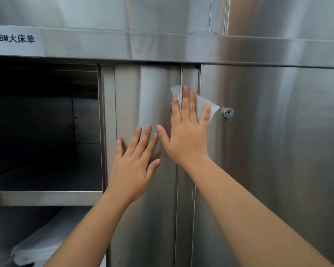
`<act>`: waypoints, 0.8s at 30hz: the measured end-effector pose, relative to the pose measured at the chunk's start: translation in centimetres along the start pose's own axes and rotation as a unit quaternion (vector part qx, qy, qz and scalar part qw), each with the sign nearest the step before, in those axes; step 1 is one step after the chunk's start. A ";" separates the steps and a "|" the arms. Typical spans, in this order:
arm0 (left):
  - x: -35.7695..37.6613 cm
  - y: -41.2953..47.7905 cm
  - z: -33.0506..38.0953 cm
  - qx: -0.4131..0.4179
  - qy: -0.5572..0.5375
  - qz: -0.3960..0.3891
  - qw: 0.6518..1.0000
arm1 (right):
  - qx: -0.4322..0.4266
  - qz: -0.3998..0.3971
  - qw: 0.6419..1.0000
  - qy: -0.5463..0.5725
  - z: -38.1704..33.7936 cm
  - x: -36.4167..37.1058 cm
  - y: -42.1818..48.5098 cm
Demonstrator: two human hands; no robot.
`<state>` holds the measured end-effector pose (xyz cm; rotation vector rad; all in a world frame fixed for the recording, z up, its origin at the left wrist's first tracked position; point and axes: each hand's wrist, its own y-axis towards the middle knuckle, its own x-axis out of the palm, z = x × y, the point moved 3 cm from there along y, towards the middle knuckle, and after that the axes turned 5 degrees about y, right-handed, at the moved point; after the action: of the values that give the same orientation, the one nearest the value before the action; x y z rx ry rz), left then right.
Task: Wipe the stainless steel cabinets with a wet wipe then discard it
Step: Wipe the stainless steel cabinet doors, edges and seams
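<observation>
Right-hand grip: right hand (187, 135) is pressing flat, fingers straight and slightly spread, pinning the wet wipe (212, 110) against the steel; nothing is curling round it.
Left hand: left hand (135, 166) is lying flat with fingers spread, holding nothing, bracing on the left door panel (127, 103) just below-left of the right hand.
Wipe position: sitting at frame centre under the right fingers, straddling the vertical seam (181, 78) between the two doors; corners are sticking out upper left and right of the fingertips.
Key relation: wipe is lying directly under the right fingertips, its long axis running from upper left down to the right; the right hand is the one on it, the left hand is apart from it.
Unwiped ground: right door panel (278, 151) is stretching to the right of the wipe, the lock (227, 112) sitting just beside the wipe's right corner.
Step, as judged: wiping is under way on the stainless steel cabinets (162, 47); discarding is not yet due.
Risk, as judged: wipe may be snagging on the lock or bunching at the seam.
Surroundings: open dark compartment (42, 122) at left; paper label (14, 39) upper left; white folded material (46, 241) lower left.
</observation>
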<state>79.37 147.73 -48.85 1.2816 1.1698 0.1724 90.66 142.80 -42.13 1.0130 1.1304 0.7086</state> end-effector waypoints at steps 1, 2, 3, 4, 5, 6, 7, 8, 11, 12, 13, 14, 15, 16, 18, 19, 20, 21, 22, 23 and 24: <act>0.2 -0.5 0.0 -0.001 0.007 0.007 1.000 | 0.003 0.008 1.000 0.006 -0.1 0.1 -0.3; 0.5 -0.9 0.0 -0.002 0.014 0.015 1.000 | 0.005 0.015 1.000 0.012 -0.1 0.2 -0.6; 0.8 -1.4 0.0 -0.005 0.021 0.023 0.999 | 0.006 0.022 1.000 0.015 -0.2 0.3 -1.0; 1.2 -1.9 0.0 -0.010 0.025 0.032 0.999 | 0.007 0.028 1.000 0.013 -0.3 0.5 -1.3; 1.5 -2.3 0.1 -0.017 0.027 0.039 0.999 | 0.007 0.031 0.999 0.007 -0.4 0.6 -1.7; 1.8 -2.6 0.2 -0.025 0.027 0.045 0.998 | 0.007 0.033 0.999 -0.001 -0.4 0.8 -2.2; 2.1 -2.9 0.3 -0.031 0.027 0.048 0.998 | 0.008 0.035 0.999 -0.009 -0.5 0.9 -2.6; 2.3 -3.2 0.4 -0.038 0.026 0.048 0.998 | 0.010 0.037 0.999 -0.019 -0.5 1.1 -3.0; 3.0 -4.2 0.9 -0.055 0.014 0.048 0.997 | 0.018 0.033 0.998 -0.055 -0.7 1.6 -4.2; 3.2 -4.6 1.0 -0.060 0.008 0.047 0.997 | 0.021 0.032 0.997 -0.062 -0.7 1.8 -4.6; 3.4 -5.0 1.1 -0.065 0.001 0.047 0.997 | 0.024 0.033 0.997 -0.068 -0.8 2.0 -5.0; 3.6 -5.4 1.3 -0.071 -0.006 0.048 0.996 | 0.026 0.034 0.996 -0.076 -0.8 2.2 -5.5; 3.9 -5.9 1.5 -0.077 -0.015 0.048 0.996 | 0.027 0.037 0.995 -0.084 -0.9 2.4 -6.0; 4.1 -6.3 1.7 -0.084 -0.026 0.047 0.995 | 0.027 0.039 0.995 -0.090 -1.0 2.6 -6.6; 4.8 -7.2 2.2 -0.098 -0.050 0.044 0.993 | 0.027 0.043 0.994 -0.094 -1.0 3.2 -7.8; 5.2 -7.6 2.5 -0.103 -0.059 0.041 0.992 | 0.028 0.045 0.994 -0.096 -1.1 3.5 -8.4; 5.6 -8.0 2.8 -0.106 -0.069 0.039 0.991 | 0.030 0.046 0.994 -0.098 -1.1 3.8 -8.9; 6.0 -8.4 3.0 -0.108 -0.079 0.035 0.990 | 0.032 0.047 0.993 -0.102 -1.2 4.0 -9.4; 6.3 -8.8 3.3 -0.109 -0.090 0.031 0.989 | 0.034 0.047 0.993 -0.105 -1.2 4.3 -9.9; 6.7 -9.2 3.5 -0.111 -0.100 0.027 0.988 | 0.035 0.048 0.993 -0.105 -1.3 4.5 -10.4; 7.0 -9.7 3.7 -0.112 -0.108 0.024 0.987 | 0.036 0.049 0.993 -0.101 -1.4 4.8 -10.9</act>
<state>80.76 146.63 -61.24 1.0994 0.9071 0.1893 90.43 143.05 -54.09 1.1817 0.9402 0.6301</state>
